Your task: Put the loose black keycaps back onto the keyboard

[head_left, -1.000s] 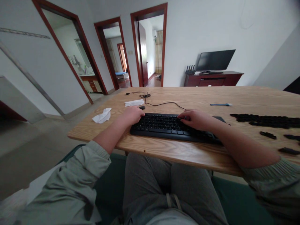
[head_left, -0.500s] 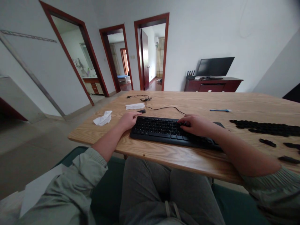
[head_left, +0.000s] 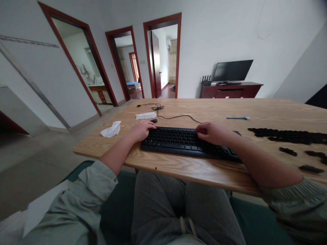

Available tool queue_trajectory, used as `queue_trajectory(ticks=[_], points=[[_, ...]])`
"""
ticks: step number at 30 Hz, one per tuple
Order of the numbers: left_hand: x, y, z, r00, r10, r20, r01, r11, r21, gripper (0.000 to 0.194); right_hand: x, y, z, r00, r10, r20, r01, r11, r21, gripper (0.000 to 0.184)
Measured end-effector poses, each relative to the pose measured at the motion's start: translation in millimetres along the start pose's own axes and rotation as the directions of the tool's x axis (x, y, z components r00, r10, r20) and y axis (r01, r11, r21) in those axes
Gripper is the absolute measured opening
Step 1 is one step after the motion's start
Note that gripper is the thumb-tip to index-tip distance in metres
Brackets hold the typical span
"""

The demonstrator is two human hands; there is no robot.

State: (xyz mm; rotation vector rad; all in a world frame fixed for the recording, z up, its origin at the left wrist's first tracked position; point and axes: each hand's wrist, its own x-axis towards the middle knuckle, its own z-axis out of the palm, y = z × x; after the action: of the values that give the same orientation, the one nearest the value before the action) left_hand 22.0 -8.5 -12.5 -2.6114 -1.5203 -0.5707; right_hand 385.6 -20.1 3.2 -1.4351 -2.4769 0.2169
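A black keyboard (head_left: 173,137) lies on the wooden table in front of me, its right part partly covered by my right hand and forearm. My left hand (head_left: 141,131) is closed on its back left corner, fingers over the top edge. Over the keys right of centre is my right hand (head_left: 211,133), thumb and fingertips drawn together close to the back rows. Anything small between those fingertips is hidden. Just beyond my left fingertips sits a small dark piece (head_left: 154,120). From the keyboard's back edge a thin black cable (head_left: 178,117) runs to a coiled bundle.
Two crumpled white tissues (head_left: 111,129) lie at the left. On the right are a blue brush-like stick (head_left: 237,118), rows of small black pieces (head_left: 288,135), and several loose black parts (head_left: 288,151). The table's front edge (head_left: 178,172) is above my lap.
My left fingers have shifted from beside the small dark piece onto the keyboard's corner. The fingertips of my right hand have drawn closer together over the keys. The view has turned slightly.
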Motion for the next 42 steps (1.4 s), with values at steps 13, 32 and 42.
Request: queue_trajectory(ticks=[13, 32, 42], points=[[27.0, 107.2, -6.9, 0.997, 0.045, -0.058, -0.068, 0.872, -0.485, 0.032, -5.2, -35.9, 19.5, 0.845, -0.278, -0.457, 0.389, 0.905, 0.171, 0.012], [40.2, 104.7, -7.9, 0.978, 0.186, -0.093, -0.208, 0.896, -0.392, 0.027, -7.1, -35.2, 21.9, 0.881, -0.257, -0.396, 0.366, 0.902, 0.228, 0.026], [35.3, 3.7, -4.5, 0.987, -0.125, 0.103, 0.151, 0.937, -0.315, 0.026, -7.2, -27.4, 17.0, 0.916, -0.271, -0.297, 0.345, 0.909, 0.233, 0.029]])
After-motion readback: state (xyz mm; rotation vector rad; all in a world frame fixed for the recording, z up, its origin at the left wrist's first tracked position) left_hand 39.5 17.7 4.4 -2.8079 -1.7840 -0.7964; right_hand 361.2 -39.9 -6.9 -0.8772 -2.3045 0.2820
